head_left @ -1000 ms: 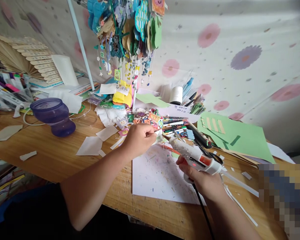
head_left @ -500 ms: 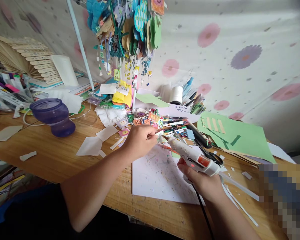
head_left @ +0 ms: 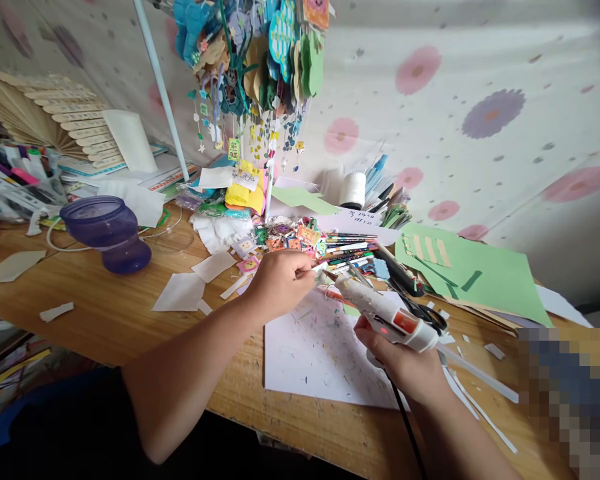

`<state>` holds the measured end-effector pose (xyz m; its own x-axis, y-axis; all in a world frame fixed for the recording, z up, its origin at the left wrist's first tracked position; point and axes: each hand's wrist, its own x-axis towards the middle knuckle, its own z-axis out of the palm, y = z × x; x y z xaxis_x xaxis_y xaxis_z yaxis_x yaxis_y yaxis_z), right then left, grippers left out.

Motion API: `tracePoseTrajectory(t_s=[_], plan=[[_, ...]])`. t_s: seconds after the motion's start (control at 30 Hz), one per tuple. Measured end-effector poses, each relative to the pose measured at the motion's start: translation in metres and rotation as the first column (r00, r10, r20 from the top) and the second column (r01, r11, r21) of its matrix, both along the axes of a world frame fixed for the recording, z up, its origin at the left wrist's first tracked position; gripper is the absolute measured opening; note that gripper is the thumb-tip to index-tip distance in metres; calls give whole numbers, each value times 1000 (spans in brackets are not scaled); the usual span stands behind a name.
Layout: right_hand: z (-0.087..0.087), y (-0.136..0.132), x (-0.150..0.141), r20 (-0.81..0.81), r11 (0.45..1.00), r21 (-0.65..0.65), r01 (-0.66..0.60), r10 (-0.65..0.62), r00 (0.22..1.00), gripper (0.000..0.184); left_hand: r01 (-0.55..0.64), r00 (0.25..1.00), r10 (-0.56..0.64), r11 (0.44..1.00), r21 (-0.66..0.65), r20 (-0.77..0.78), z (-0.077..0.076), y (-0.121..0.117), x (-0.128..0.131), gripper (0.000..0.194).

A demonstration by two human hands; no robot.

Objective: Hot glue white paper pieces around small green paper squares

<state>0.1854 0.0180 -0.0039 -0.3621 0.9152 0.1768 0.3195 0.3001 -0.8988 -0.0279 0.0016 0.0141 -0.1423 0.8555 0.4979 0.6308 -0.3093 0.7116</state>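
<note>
My right hand (head_left: 403, 360) grips a white hot glue gun (head_left: 387, 315) with an orange trigger. Its nozzle points up-left toward my left hand. My left hand (head_left: 279, 281) is closed, pinching a small pale paper piece (head_left: 321, 268) right at the nozzle tip. Both hands hover over a white sheet (head_left: 320, 350) speckled with coloured marks, lying on the wooden table (head_left: 105, 313). The gun's black cord (head_left: 407, 427) runs down past my right wrist.
A purple cup (head_left: 107, 233) stands at the left. White paper scraps (head_left: 183, 292), stickers and coloured pens (head_left: 347, 248) lie behind my hands. Green paper sheets (head_left: 473, 273) and black scissors (head_left: 405, 277) are at the right. A hanging paper decoration (head_left: 260, 60) is above.
The glue gun has shifted slightly left and its nozzle has closed in on the piece in my left hand. My left hand has barely moved.
</note>
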Motion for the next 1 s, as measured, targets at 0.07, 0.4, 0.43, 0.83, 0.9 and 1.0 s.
tracePoseTrajectory(t_s=[0.07, 0.4, 0.43, 0.83, 0.9, 1.0], plan=[[0, 0, -1, 0, 1000, -1, 15, -15, 1000, 13, 13, 1000, -13, 1000, 2, 2, 0, -1, 1, 29], [0, 2, 2, 17, 999, -25, -37, 38, 999, 13, 3, 1000, -2, 1000, -23, 3, -1, 1, 0, 30], [0, 2, 2, 13, 999, -23, -32, 33, 999, 13, -1, 1000, 1, 999, -34, 6, 0, 0, 0, 30], [-2, 3, 1, 34, 1000, 13, 11, -11, 999, 13, 179, 967, -137, 964, -195, 213, -4, 4, -6, 30], [-2, 4, 2, 51, 999, 32, -7, 5, 999, 13, 224, 941, -154, 951, -213, 302, -6, 5, -7, 25], [-3, 7, 4, 113, 995, 76, -61, 52, 992, 12, 243, 913, -133, 936, -254, 386, -7, 7, -7, 18]])
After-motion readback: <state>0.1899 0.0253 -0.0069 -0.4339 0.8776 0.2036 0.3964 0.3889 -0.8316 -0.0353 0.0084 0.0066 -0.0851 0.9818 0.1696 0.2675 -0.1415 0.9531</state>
